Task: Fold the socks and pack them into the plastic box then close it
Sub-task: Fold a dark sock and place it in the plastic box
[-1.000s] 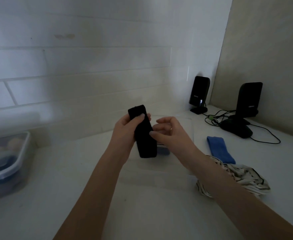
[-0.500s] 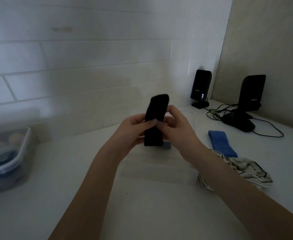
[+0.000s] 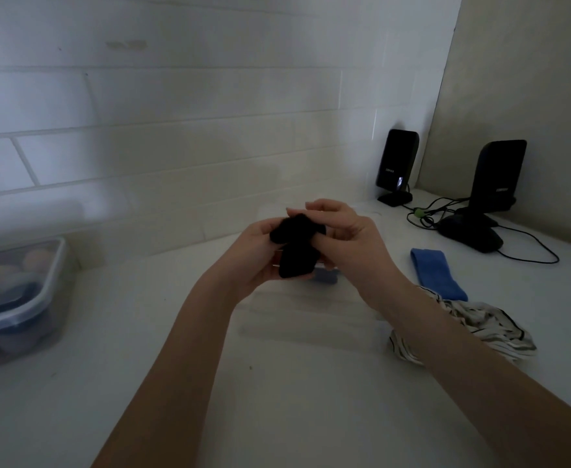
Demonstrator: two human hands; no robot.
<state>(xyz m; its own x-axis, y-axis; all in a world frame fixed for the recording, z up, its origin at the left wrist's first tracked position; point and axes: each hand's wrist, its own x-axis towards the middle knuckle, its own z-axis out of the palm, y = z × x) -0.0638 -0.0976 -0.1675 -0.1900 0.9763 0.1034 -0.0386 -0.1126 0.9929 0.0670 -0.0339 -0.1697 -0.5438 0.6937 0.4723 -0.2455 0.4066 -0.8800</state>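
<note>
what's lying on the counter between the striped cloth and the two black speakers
In the head view, a folded blue sock lies flat on the counter between the striped cloth and the speakers, along with black cables.

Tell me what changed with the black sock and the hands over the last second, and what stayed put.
The black sock, a long upright strip a second ago, is now bunched short: its top end has been folded down. The right hand, then merely beside it, now grips its top, while the left hand kept hold. The blue sock, striped cloth and lidded container have not moved.
</note>
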